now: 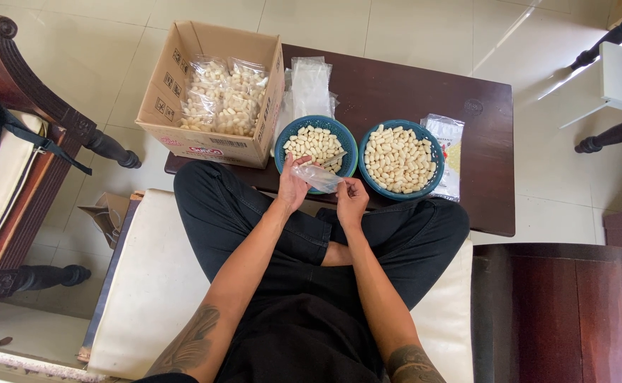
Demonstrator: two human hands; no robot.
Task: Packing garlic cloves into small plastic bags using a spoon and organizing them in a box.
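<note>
Head view: left hand (293,186) and right hand (351,201) pinched small clear bag (316,176) over lap, bag looked empty. Filled packs sat in cardboard box (212,92); two blue bowls (316,145) of pale snacks remained.

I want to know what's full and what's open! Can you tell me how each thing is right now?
Cardboard box: flaps open, holding filled clear bags.
Left bowl: partly full of pale pieces.
Right bowl: heaped full.
Small clear bag: empty-looking, held in both hands.
Left hand: fingers closed on the bag.
Right hand: pinching the bag's end.
Stack of empty bags: lying flat on the table.
</note>
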